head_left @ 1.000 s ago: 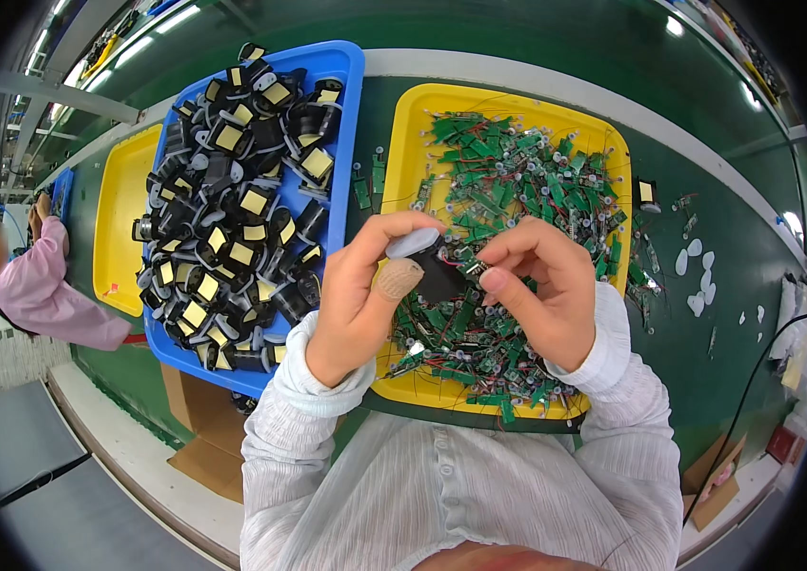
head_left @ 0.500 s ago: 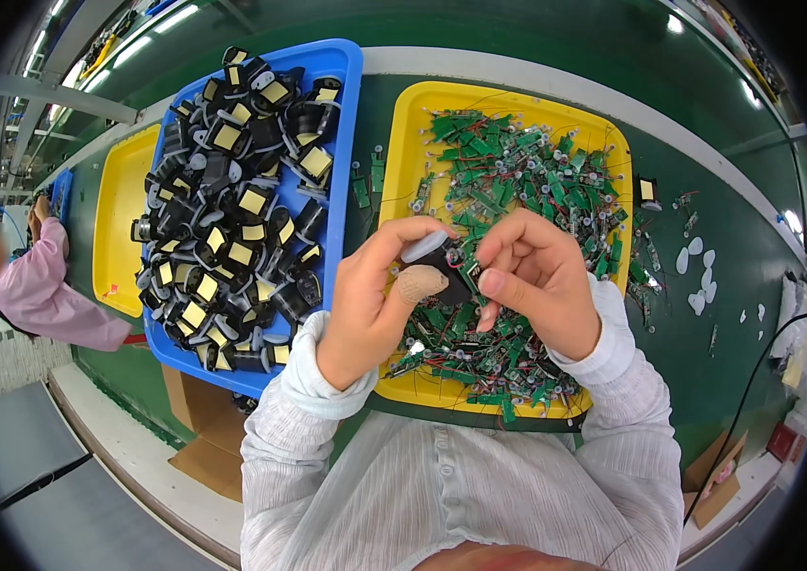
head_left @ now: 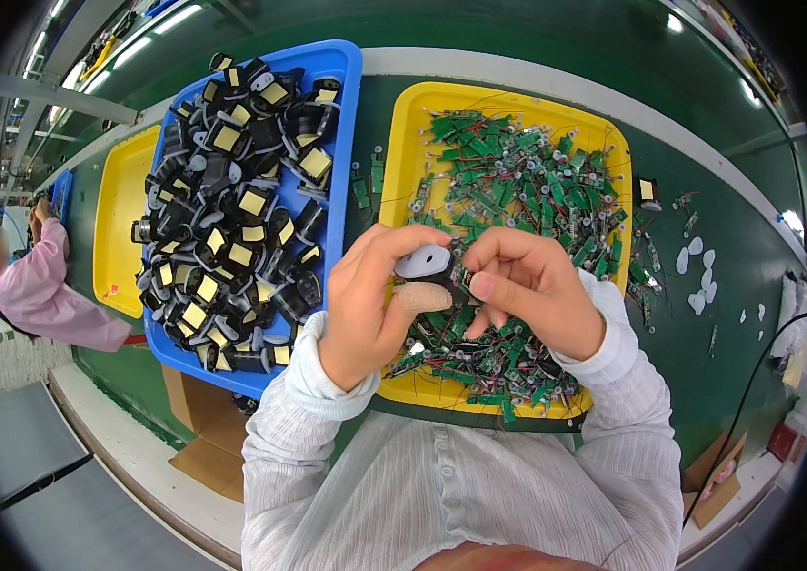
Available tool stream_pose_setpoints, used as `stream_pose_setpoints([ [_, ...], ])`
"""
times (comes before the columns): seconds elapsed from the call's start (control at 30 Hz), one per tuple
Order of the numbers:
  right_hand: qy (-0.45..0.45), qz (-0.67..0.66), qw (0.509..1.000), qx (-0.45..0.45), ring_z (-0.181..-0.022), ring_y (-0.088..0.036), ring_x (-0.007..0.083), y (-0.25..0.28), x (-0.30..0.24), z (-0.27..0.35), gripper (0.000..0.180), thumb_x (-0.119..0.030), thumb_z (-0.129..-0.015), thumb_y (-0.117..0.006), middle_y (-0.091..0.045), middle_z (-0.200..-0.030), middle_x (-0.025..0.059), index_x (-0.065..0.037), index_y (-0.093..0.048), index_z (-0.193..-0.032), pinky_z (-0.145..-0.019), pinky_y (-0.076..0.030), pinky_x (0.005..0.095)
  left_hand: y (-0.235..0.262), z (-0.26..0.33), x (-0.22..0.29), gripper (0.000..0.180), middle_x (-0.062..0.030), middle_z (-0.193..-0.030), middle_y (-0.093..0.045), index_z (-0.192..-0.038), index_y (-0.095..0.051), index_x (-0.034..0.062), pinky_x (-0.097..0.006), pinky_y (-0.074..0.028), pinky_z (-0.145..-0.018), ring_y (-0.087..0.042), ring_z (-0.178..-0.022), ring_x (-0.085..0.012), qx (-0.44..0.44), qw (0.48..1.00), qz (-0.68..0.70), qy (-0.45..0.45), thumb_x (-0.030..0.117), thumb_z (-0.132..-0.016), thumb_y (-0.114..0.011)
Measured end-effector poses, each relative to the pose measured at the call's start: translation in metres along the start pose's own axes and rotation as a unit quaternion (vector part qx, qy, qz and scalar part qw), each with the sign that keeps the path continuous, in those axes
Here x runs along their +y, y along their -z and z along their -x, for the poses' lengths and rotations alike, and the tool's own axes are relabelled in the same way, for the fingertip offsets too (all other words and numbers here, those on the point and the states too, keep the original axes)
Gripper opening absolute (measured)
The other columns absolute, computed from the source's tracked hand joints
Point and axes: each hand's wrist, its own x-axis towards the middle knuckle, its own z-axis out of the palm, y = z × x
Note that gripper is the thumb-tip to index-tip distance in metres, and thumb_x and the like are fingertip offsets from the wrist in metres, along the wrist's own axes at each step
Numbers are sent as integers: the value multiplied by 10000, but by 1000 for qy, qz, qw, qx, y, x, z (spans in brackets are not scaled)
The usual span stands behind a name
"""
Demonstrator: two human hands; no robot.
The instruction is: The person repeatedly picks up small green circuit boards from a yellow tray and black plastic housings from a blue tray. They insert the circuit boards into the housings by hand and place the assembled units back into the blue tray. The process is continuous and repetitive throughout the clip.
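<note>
Over the yellow tray (head_left: 390, 202), my left hand (head_left: 362, 300) is closed on a small black plastic housing (head_left: 441, 273) with a pale grey, rounded end face turned up. A beige cover wraps the left thumb. My right hand (head_left: 538, 290) pinches at the housing's right side, thumb against forefinger, where a small green circuit board (head_left: 462, 270) shows only in part. The fingers hide how far the board sits inside the housing. Beneath both hands lies a heap of green circuit boards (head_left: 556, 190) with thin wires and small round parts.
To the left, a blue tray (head_left: 350, 124) holds many black housings (head_left: 232, 219) with cream pads. Another yellow tray (head_left: 116, 224) stands beyond it. White oval pieces (head_left: 696, 246) and a lone housing (head_left: 648, 192) lie at right. A person in pink (head_left: 51, 281) sits far left.
My left hand has turned the housing so its grey end face now shows more fully. My right hand has shifted slightly down and left, closer against the housing.
</note>
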Motion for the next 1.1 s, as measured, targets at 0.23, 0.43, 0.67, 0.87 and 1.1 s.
stream_pose_setpoints([
  [0.23, 136, 194, 963, 126, -626, -581, 114, -15, 7, 6, 76, -15, -797, -608, -555, -753, 59, 16, -549, -834, -540, -492, 224, -2, -12, -3, 544, -165, -1167, -546, -1231, -469, -4, -373, -391, -895, -514, -1034, -316, -38, 998, 0, -53, 236, -765, -616],
  [0.43, 244, 338, 899, 135, -589, -590, 160, -16, 11, 5, 91, 12, -763, -628, -547, -733, 92, 20, -560, -823, -527, -466, 250, -9, -6, -2, 548, -172, -1142, -542, -1274, -418, -15, -367, -375, -909, -506, -1044, -319, -41, 999, 26, 10, 242, -815, -572],
  [0.67, 235, 309, 914, 115, -590, -585, 160, -14, 10, 6, 83, 11, -763, -630, -545, -723, 89, 11, -569, -819, -530, -459, 250, -1, -6, 2, 525, -108, -1173, -525, -1278, -424, -2, -329, -383, -928, -506, -1061, -212, -73, 942, 305, 121, 115, -799, -604],
  [0.87, 245, 353, 897, 103, -589, -582, 174, -12, 10, 6, 86, 15, -763, -625, -544, -735, 94, 8, -573, -831, -541, -463, 259, -1, -7, 5, 499, -85, -1195, -507, -1243, -458, 2, -324, -407, -928, -496, -1082, -177, -66, 925, 350, 131, 54, -779, -633],
  [1.1, 244, 436, 860, 100, -653, -583, 209, -22, 1, 2, 139, 32, -749, -622, -551, -762, 106, 10, -569, -876, -564, -473, 278, 5, -4, 7, 476, -134, -1154, -551, -1184, -517, -29, -331, -413, -923, -529, -1051, -194, -43, 932, 319, 168, -28, -718, -615],
])
